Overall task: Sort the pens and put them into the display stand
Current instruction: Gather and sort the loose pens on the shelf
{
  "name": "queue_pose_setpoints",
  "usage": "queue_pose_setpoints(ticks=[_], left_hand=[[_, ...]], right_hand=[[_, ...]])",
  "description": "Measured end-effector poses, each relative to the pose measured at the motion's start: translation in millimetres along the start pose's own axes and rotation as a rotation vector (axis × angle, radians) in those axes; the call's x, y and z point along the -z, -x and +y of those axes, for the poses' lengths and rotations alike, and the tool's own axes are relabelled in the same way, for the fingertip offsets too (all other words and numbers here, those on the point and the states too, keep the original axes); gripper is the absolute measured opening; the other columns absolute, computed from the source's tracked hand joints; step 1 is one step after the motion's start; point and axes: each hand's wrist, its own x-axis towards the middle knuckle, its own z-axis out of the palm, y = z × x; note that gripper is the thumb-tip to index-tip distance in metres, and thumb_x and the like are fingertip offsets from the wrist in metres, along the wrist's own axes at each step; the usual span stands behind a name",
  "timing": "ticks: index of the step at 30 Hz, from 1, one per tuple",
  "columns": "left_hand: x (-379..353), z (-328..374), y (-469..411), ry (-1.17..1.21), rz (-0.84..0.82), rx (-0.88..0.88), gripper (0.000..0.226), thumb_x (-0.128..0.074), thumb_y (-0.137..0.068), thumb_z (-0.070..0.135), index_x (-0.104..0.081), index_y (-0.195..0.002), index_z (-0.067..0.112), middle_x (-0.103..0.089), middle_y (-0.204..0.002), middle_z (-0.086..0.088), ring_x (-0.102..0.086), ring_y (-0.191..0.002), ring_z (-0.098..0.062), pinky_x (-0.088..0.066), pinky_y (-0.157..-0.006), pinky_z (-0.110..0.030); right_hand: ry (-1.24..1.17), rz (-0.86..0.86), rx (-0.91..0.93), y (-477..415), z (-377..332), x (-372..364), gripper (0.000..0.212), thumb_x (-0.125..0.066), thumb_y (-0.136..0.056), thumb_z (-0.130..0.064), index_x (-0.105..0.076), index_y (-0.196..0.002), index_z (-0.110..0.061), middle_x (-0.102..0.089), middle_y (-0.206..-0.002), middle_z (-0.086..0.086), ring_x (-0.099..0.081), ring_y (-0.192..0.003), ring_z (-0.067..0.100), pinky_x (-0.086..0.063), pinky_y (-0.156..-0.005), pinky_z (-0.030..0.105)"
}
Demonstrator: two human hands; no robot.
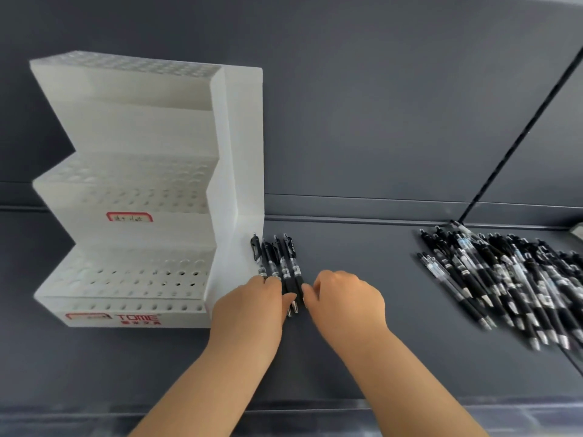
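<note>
From where the head camera looks down, the step in hand seems to be squaring up a small row of pens (285, 266) that lies flat on the dark counter (362, 326), just beside the right wall of the white stepped display stand (132, 190). The left hand (252, 307) comes at the row from the stand side. Its grip is closed on the bunch, with fingers curled over the barrels and the thumb across them near the tips. The right hand (345, 301) presses in from the other side, thumb and curled fingers against the outermost pen, but I cannot tell whether that grip actually closes round it. The pens lie side by side with their long axes running away from the person, roughly along the stand's side wall. The clip ends point toward the back panel and the metal tips toward the person. To do this well, I would squeeze evenly from both sides so none rolls free, level the tips before lifting, then turn the bunch upright, since the holes in the tiers open upward. No hole shows a pen yet. A much larger pile of pens (504, 279) lies well apart to the right, fanned at a slant.
</note>
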Motion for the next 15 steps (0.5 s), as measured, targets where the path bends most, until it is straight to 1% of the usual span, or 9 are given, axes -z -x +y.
queue_pose_setpoints(ticks=[4,7,8,9,10,11,12,13,15], left_hand=[[1,23,-3,-0.013,0.07,-0.092,0.033,-0.025,-0.1,0.047,-0.046,-0.096,0.022,-0.043,-0.087,0.006,-0.051,-0.08,-0.014,-0.032,-0.06,-0.027],[1,49,-8,-0.009,0.109,-0.161,0.03,-0.027,-0.1,0.043,-0.047,-0.098,0.022,-0.051,-0.094,0.006,-0.055,-0.087,-0.016,-0.032,-0.061,-0.028],[0,59,-11,-0.001,0.094,-0.181,0.026,-0.032,-0.099,0.041,-0.049,-0.095,0.022,-0.053,-0.091,0.006,-0.056,-0.084,-0.017,-0.032,-0.059,-0.029],[-1,70,-15,0.007,0.092,-0.201,0.022,-0.043,-0.096,0.039,-0.051,-0.088,0.02,-0.054,-0.083,0.004,-0.057,-0.076,-0.018,-0.03,-0.054,-0.03],[-3,82,-18,0.0,0.1,-0.237,0.021,-0.058,-0.088,0.035,-0.053,-0.077,0.019,-0.054,-0.072,0.003,-0.057,-0.064,-0.019,-0.027,-0.049,-0.028],[-5,95,-22,0.009,0.119,-0.265,0.025,-0.071,-0.078,0.031,-0.052,-0.067,0.018,-0.051,-0.062,0.003,-0.054,-0.053,-0.019,-0.023,-0.044,-0.026],[-7,109,-25,-0.005,0.135,-0.265,0.029,-0.075,-0.073,0.029,-0.051,-0.063,0.018,-0.049,-0.057,0.003,-0.052,-0.048,-0.019,-0.021,-0.043,-0.025],[-10,126,-27,-0.01,0.108,-0.267,0.027,-0.072,-0.077,0.03,-0.05,-0.065,0.018,-0.049,-0.06,0.003,-0.053,-0.051,-0.019,-0.021,-0.044,-0.025],[-16,161,-31,0.0,0.15,-0.264,0.021,-0.057,-0.089,0.035,-0.05,-0.075,0.021,-0.052,-0.072,0.004,-0.057,-0.065,-0.018,-0.024,-0.05,-0.028]], right_hand=[[-0.022,0.015,-0.009,5,21,6,0.035,-0.034,-0.098,-0.043,-0.058,-0.096,-0.018,-0.058,-0.089,-0.002,-0.049,-0.069,0.019,-0.036,-0.056,0.026],[-0.036,0.046,-0.011,10,46,11,0.035,-0.034,-0.098,-0.044,-0.058,-0.099,-0.019,-0.061,-0.093,-0.003,-0.051,-0.07,0.018,-0.039,-0.058,0.026],[-0.04,0.056,-0.01,11,56,13,0.035,-0.034,-0.098,-0.045,-0.058,-0.099,-0.019,-0.061,-0.093,-0.003,-0.051,-0.07,0.018,-0.039,-0.058,0.026],[-0.046,0.064,-0.009,12,68,15,0.035,-0.034,-0.098,-0.045,-0.058,-0.1,-0.02,-0.061,-0.093,-0.003,-0.051,-0.07,0.018,-0.038,-0.057,0.026],[-0.051,0.072,-0.009,13,80,17,0.035,-0.034,-0.098,-0.045,-0.058,-0.1,-0.02,-0.061,-0.093,-0.003,-0.051,-0.07,0.017,-0.038,-0.057,0.026],[-0.055,0.082,-0.01,14,94,19,0.035,-0.034,-0.098,-0.045,-0.058,-0.1,-0.02,-0.061,-0.092,-0.003,-0.052,-0.07,0.017,-0.038,-0.056,0.026],[-0.058,0.092,-0.011,15,109,21,0.034,-0.034,-0.098,-0.045,-0.057,-0.101,-0.02,-0.06,-0.092,-0.003,-0.053,-0.07,0.017,-0.039,-0.056,0.026],[-0.06,0.101,-0.015,16,125,24,0.034,-0.034,-0.098,-0.045,-0.057,-0.101,-0.02,-0.061,-0.092,-0.003,-0.056,-0.071,0.017,-0.041,-0.057,0.026],[-0.068,0.113,-0.025,21,160,29,0.033,-0.035,-0.097,-0.045,-0.057,-0.101,-0.021,-0.061,-0.091,-0.003,-0.06,-0.074,0.017,-0.045,-0.059,0.026]])
